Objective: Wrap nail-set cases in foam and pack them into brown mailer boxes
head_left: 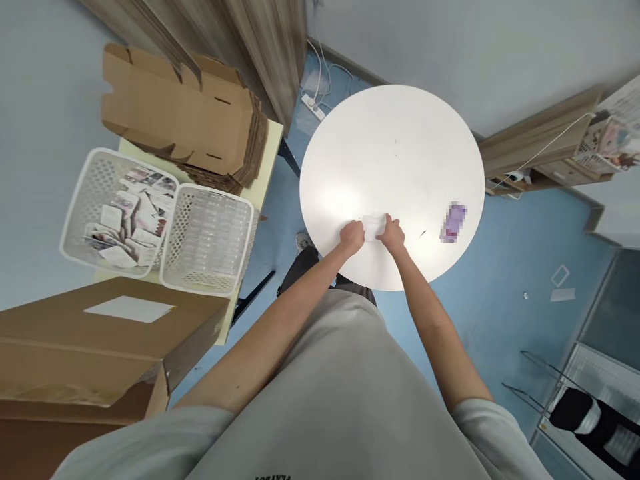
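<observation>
Near the front edge of the round white table (395, 153), a small see-through plastic box (374, 228) lies between my hands, hard to make out against the white top. My left hand (353, 237) has its fingers curled in and grips the box's left edge. On the opposite edge, my right hand (392, 233) holds it between thumb and fingers. To the right of my right hand, a blurred-out purple item (453, 222) rests on the same table.
On a side table (270, 157) at left are stacked flat cardboard boxes (185, 107), a white basket (75, 207) of printed packets and another basket (200, 288) of clear plastic boxes. A large carton (115, 340) stands nearer. A power strip (313, 107) lies on the floor.
</observation>
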A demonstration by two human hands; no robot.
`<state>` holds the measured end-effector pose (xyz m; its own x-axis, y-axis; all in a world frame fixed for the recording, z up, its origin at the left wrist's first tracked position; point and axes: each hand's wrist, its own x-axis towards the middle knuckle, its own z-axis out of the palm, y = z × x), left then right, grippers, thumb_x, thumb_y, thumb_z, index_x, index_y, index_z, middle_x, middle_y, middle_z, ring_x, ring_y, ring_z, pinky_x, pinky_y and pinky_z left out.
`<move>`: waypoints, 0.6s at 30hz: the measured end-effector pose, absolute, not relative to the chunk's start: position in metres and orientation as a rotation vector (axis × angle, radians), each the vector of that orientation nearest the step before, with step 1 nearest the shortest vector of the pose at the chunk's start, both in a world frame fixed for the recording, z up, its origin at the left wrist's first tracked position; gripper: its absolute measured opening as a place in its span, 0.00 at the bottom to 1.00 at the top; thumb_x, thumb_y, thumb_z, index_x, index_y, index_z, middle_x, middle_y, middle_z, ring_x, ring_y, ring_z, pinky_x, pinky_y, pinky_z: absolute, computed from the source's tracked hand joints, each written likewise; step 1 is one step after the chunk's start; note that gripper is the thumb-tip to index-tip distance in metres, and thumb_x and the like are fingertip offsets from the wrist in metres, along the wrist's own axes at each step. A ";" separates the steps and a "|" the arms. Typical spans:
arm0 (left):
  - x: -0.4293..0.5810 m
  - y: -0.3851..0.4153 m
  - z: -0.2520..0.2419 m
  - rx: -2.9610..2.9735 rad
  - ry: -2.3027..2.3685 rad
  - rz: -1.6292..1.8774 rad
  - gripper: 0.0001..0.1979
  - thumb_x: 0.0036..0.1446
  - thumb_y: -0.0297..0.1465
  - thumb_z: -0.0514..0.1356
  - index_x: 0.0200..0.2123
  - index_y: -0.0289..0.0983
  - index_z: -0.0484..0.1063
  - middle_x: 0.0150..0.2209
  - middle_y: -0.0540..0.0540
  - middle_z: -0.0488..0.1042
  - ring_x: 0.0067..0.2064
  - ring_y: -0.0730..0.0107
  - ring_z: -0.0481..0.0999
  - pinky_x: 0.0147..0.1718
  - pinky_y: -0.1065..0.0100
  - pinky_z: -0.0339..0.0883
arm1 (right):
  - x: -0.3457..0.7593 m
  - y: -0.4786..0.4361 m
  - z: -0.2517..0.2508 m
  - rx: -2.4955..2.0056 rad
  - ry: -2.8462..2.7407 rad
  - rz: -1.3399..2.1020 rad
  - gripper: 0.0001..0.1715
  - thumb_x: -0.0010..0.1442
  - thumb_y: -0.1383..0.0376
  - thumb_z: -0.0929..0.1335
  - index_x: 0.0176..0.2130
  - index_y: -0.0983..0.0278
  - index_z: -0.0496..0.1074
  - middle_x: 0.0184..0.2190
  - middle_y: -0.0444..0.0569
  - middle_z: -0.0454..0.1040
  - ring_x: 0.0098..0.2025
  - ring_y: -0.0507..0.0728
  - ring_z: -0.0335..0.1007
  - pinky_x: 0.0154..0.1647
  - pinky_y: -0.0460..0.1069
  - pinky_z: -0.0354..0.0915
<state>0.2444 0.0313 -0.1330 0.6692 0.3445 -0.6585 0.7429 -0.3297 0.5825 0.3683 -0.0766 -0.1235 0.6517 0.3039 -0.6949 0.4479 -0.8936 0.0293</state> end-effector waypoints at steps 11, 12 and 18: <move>0.149 0.268 -0.081 2.152 1.212 0.079 0.30 0.74 0.41 0.61 0.73 0.33 0.69 0.71 0.28 0.75 0.72 0.36 0.74 0.72 0.44 0.67 | 0.313 -0.030 -0.087 2.641 0.738 -0.842 0.49 0.67 0.72 0.65 0.82 0.72 0.52 0.73 0.75 0.65 0.71 0.74 0.70 0.70 0.63 0.67; 0.140 0.293 -0.076 2.170 1.275 0.084 0.30 0.73 0.42 0.63 0.71 0.33 0.70 0.70 0.28 0.75 0.72 0.36 0.74 0.72 0.45 0.68 | 0.309 -0.019 -0.084 2.672 0.772 -0.824 0.49 0.67 0.71 0.65 0.82 0.71 0.52 0.74 0.75 0.65 0.72 0.74 0.69 0.71 0.64 0.66; 0.117 0.367 -0.068 2.148 1.524 -0.310 0.29 0.63 0.49 0.73 0.55 0.31 0.79 0.57 0.25 0.82 0.61 0.37 0.82 0.61 0.50 0.76 | 0.283 0.061 -0.070 2.788 1.134 -0.832 0.46 0.71 0.67 0.65 0.82 0.70 0.53 0.81 0.71 0.57 0.82 0.73 0.56 0.79 0.68 0.60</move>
